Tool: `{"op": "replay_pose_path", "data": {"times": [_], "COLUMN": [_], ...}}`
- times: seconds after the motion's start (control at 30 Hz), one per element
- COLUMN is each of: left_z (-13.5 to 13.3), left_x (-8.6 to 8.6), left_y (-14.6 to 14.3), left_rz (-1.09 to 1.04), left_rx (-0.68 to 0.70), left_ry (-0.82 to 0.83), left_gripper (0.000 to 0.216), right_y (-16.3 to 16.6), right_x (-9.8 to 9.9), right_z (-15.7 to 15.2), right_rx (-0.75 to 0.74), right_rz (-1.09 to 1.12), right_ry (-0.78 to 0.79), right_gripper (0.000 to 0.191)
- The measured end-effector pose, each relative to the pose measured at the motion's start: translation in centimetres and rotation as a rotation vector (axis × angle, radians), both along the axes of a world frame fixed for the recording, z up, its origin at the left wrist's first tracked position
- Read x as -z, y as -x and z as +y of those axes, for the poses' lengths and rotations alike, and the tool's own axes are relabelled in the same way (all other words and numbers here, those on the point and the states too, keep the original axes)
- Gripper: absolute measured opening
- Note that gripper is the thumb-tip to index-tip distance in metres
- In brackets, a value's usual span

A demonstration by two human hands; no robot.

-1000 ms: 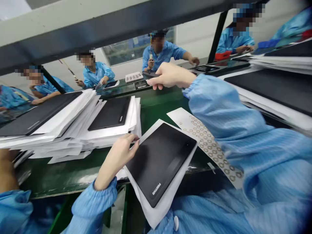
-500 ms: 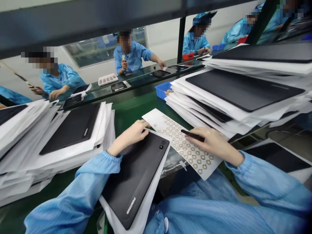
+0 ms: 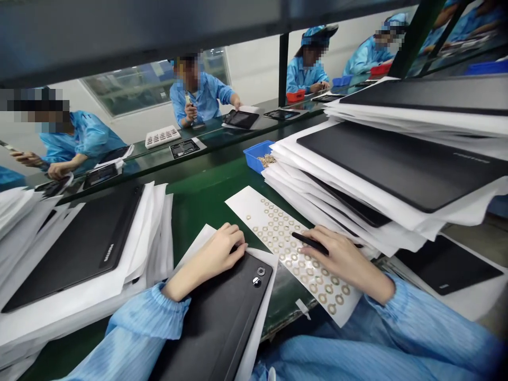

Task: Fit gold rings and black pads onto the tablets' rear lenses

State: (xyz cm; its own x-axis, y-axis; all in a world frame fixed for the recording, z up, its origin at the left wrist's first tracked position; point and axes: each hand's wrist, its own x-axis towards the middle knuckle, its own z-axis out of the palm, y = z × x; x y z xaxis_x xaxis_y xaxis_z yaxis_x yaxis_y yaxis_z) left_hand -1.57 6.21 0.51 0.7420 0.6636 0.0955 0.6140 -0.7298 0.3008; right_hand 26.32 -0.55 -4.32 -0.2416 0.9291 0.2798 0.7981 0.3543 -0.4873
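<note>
My left hand (image 3: 222, 246) lies over the upper edge of a black tablet (image 3: 222, 312), its fingers curled and pressed together. Whatever its fingertips may hold is hidden. The tablet rests back up on a white sheet (image 3: 262, 317), with two round camera parts near its corner. In my right hand (image 3: 341, 254) is a slim black pen-like tool (image 3: 311, 244), its narrow end towards the left. Beneath that hand lies a white sheet of ring stickers (image 3: 286, 230), with several rows of small tan rings; one ring sits apart near the far end.
To the right stands a tall stack of tablets (image 3: 397, 159) with white sheets between. Another stack (image 3: 79, 248) is at left. A blue bin (image 3: 254, 159) of small parts sits behind the sticker sheet. Co-workers (image 3: 202, 95) sit across the green bench (image 3: 202, 182).
The view has shifted, and the tablet and both hands appear lower in it. My left fingers have curled in more. Across the bench, a co-worker has tilted a tablet up.
</note>
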Motion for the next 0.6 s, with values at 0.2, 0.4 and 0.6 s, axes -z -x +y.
{"op": "replay_pose_path", "data": {"times": [0.2,0.4,0.6], "left_z": [5.1,6.7,10.6], "left_x": [2.1,3.3,-1.2], "left_y": [-1.4,-2.1,-5.1], "left_rz": [-0.239,-0.233,-0.342], "left_rx": [-0.12,-0.067,-0.202], "left_ry": [-0.039,-0.059,-0.164], "left_gripper": [0.02,0.011,0.018], "right_y": [0.1,0.4,0.6], "right_x": [0.2,0.2,0.5], "right_z": [0.0,0.0,-0.2], "right_rx": [0.015,0.059,0.069], "right_rz": [0.002,-0.004,0.013], "right_ry": [-0.046,-0.05,-0.03], "right_gripper": [0.029,0.026,0.022]}}
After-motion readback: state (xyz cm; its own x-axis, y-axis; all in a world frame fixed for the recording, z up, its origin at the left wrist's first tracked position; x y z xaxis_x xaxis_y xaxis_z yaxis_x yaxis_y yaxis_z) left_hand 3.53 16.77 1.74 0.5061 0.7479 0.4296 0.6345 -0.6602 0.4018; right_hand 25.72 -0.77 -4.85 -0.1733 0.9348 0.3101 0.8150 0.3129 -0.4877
